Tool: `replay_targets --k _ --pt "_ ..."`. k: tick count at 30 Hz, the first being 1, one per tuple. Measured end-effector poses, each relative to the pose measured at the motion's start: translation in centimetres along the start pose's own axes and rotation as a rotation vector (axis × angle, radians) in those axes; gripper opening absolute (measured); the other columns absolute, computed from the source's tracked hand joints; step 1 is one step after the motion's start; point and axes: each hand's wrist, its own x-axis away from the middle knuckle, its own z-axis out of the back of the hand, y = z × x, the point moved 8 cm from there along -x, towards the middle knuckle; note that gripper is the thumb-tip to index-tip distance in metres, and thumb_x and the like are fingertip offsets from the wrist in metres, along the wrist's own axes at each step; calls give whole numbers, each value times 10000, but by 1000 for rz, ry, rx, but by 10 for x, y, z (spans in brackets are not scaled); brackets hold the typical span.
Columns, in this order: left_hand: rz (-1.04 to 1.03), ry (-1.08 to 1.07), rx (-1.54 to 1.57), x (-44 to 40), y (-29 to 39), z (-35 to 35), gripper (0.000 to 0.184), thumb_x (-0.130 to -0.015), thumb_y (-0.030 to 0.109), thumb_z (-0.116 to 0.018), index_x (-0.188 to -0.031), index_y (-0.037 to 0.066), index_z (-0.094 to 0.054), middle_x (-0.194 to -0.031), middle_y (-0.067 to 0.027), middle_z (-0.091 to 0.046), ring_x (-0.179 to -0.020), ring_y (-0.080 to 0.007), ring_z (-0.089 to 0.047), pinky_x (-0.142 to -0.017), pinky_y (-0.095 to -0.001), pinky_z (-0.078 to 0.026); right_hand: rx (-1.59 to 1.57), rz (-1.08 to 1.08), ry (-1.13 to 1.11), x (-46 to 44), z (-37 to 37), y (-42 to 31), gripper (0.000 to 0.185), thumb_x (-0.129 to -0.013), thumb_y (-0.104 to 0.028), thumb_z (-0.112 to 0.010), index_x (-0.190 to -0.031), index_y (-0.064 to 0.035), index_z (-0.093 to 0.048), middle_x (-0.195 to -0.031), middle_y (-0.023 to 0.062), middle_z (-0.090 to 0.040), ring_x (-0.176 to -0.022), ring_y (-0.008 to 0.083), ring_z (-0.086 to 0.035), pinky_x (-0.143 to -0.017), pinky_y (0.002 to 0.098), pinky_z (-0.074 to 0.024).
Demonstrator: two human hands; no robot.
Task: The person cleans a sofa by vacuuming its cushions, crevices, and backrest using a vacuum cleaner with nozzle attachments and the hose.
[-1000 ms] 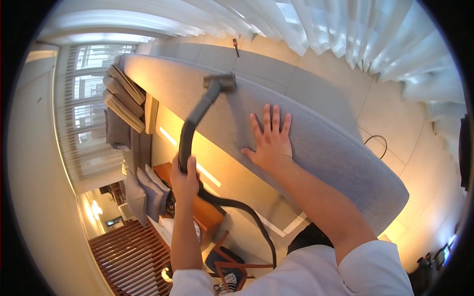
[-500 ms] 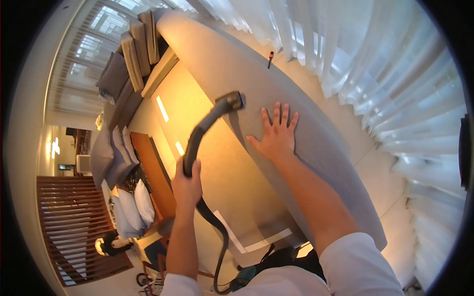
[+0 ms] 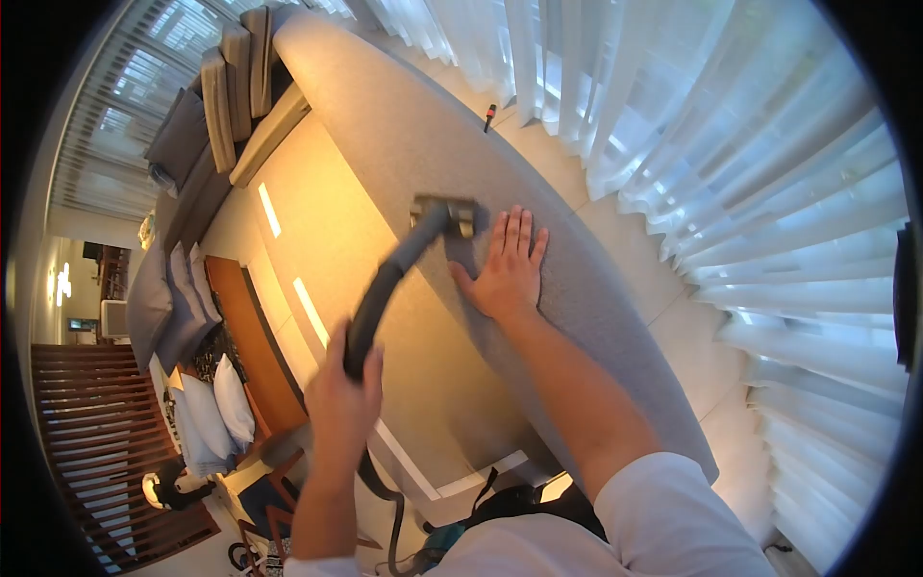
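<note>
My left hand is wrapped round the black handle of a vacuum cleaner hose. At its far end the wide nozzle, slightly blurred, is at the long grey upholstered sofa part; whether it touches the fabric I cannot tell. Just right of the nozzle, my right hand lies flat on the grey fabric, fingers stretched out and thumb apart. From my left hand the thin dark hose runs down towards a dark and teal object at my waist, partly hidden by my shirt.
White sheer curtains hang along the right. A small black and red object stands beyond the sofa's far edge. Loose grey cushions lean at upper left, with white pillows lower down. A person is at lower left.
The nozzle has turned to show its wide side and come closer to my right hand's fingers. Those fingers have drawn nearer together. The whole view has shifted slightly.
</note>
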Motion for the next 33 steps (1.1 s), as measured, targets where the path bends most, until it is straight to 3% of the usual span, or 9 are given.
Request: replay_targets --k 5,8,10,13,18,21,24,28,33 --pt "-29 185 -62 -173 27 -40 512 -963 417 -650 -1349 86 -587 -804 -227 -709 -776 -374 -735 -688 -450 -567 -39 12 37 0 1 2 1115 -902 -728 -496 -1595 72 -148 -1684 249 -121 -1583 356 -29 -1256 556 26" --pt "-53 63 65 -158 22 -33 525 -957 412 -662 -1357 82 -580 -809 -221 -710 -780 -370 -735 -689 -455 -563 -76 24 84 1 0 3 1128 -890 -718 -530 -1592 78 -147 -1678 264 -122 -1579 369 -40 -1259 551 21" --pt "24 -87 20 -91 13 -16 525 -953 401 -672 -1350 69 -584 -843 -205 -726 -793 -349 -744 -710 -438 -570 -95 20 125 1 -1 4 1135 -884 -712 -548 -1590 82 -146 -1675 273 -123 -1577 378 -48 -1260 549 17" --pt "-96 -153 73 -5 14 1 590 -922 352 -725 -1404 55 -558 -966 -213 -743 -870 -348 -759 -777 -419 -589 -132 8 200 -3 4 9 1141 -879 -700 -570 -1583 92 -147 -1663 294 -135 -1572 393 -62 -1261 550 6" --pt "-194 106 10 -106 37 -58 512 -924 410 -688 -1325 109 -588 -794 -203 -711 -743 -419 -708 -665 -503 -560 -158 -3 278 0 4 6 1133 -873 -703 -581 -1591 63 -154 -1661 285 -163 -1569 404 -78 -1261 551 -12" --pt "-112 126 65 -166 48 -60 517 -939 430 -673 -1319 89 -590 -758 -215 -697 -737 -411 -706 -675 -480 -560 -71 17 261 0 8 -2 1109 -866 -696 -592 -1597 31 -183 -1647 278 -216 -1561 410 -117 -1260 552 -30" --pt "-56 90 152 -116 -6 -58 506 -942 416 -677 -1308 78 -591 -748 -205 -694 -737 -394 -712 -669 -460 -558 -53 28 262 -1 9 -10 1090 -858 -693 -601 -1601 0 -208 -1640 268 -244 -1557 408 -135 -1257 557 -41" --pt "106 101 352 14 -78 -30 537 -912 288 -743 -1365 57 -571 -917 -205 -733 -829 -365 -743 -738 -412 -576 3 30 263 -4 5 -12 1051 -855 -691 -605 -1595 -29 -263 -1639 258 -256 -1556 403 -144 -1253 566 -52" --pt "193 175 322 -32 -90 -39 535 -942 339 -720 -1384 82 -563 -891 -204 -734 -797 -324 -754 -707 -395 -579 87 59 297 -3 2 -17 932 -866 -674 -600 -1556 -82 -397 -1622 251 -302 -1543 399 -190 -1246 582 -80"
